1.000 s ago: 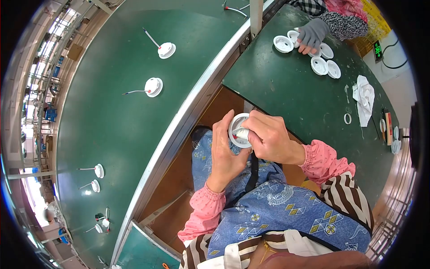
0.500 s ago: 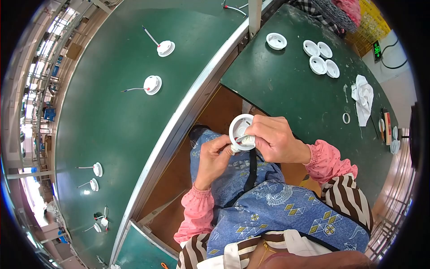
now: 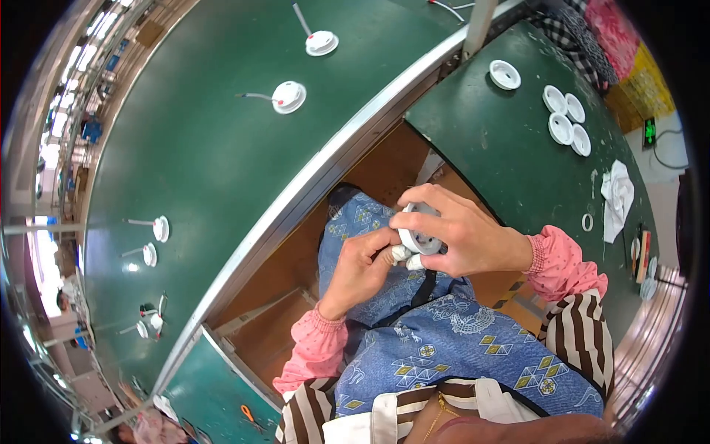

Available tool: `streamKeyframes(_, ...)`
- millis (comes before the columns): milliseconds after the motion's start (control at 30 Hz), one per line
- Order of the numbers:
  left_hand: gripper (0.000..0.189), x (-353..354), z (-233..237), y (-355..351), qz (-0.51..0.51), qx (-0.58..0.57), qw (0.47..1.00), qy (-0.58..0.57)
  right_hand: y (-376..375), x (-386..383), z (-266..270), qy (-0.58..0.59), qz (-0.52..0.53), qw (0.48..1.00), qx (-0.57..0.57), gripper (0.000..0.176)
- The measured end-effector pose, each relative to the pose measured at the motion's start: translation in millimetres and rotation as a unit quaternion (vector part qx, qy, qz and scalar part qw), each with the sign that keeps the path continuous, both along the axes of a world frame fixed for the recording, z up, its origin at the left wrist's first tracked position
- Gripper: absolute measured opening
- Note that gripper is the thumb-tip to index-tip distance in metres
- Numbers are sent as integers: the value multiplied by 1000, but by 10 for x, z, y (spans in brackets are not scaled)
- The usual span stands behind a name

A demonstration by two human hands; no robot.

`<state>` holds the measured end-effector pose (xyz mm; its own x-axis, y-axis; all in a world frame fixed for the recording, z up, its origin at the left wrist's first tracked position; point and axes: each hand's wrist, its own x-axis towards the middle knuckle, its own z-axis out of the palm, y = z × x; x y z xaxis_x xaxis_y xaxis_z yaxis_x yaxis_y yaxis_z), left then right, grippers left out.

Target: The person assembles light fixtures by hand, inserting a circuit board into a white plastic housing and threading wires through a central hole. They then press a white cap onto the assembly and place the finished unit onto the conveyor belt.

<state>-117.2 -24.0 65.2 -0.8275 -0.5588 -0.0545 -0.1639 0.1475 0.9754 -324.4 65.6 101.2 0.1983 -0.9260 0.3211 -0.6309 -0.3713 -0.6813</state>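
Observation:
Above my lap, both hands are on one round white plastic cup-like part (image 3: 418, 238). My left hand (image 3: 360, 268) pinches its lower left edge with thumb and forefinger. My right hand (image 3: 473, 235) wraps round it from above and the right, its fingers curled over the rim. White coverings show on some fingertips. The part is tilted, and my right fingers hide much of its inside. On the green surface to the left lie white discs with wires, such as one disc (image 3: 289, 97) and another (image 3: 322, 43).
Several white cups, one of them alone (image 3: 505, 75), lie on the right green table (image 3: 473, 140) beside a white cloth (image 3: 617, 200) and a white ring (image 3: 587, 222). A metal rail (image 3: 296, 185) edges the left surface. Orange scissors (image 3: 248, 414) lie at the bottom left.
My right hand has shifted from pinching inside the cup to curling over its rim, and the cup has tilted. The whole view has turned, with the tables' contents displaced.

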Motion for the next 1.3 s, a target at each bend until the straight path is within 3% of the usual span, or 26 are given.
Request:
streamKeyframes(133,8,167,-40,16,0,5,1000,11,-60,65,-59,-94,41,991,80,52)
streamKeyframes(267,12,282,70,48,8,22,1000,-5,-92,124,-115,-153,49,983,94,49)
streamKeyframes(467,13,384,-103,101,50,167,984,20,-144,165,-160,-215,46,952,213,51)
streamKeyframes(533,19,375,-156,78,41,143,988,32,-179,243,-235,-278,38,932,229,50)
streamKeyframes(667,14,285,-342,190,122,160,976,83,-212,376,-339,-294,22,934,200,44)
streamKeyframes(733,14,276,-341,219,145,117,979,81,-227,446,-365,-242,19,957,162,39)
streamKeyframes(800,11,275,-257,267,179,155,967,97,-252,569,-414,-155,-33,979,129,40)
streamKeyframes(933,10,299,-298,304,201,177,955,127,-357,678,-447,-150,-46,979,132,30)
streamKeyframes(1200,16,338,-236,465,304,41,943,125,-449,838,-407,-246,-60,963,94,22)
streamKeyframes(1300,19,338,-138,568,304,74,946,91,-440,837,-385,-297,-62,946,112,21)
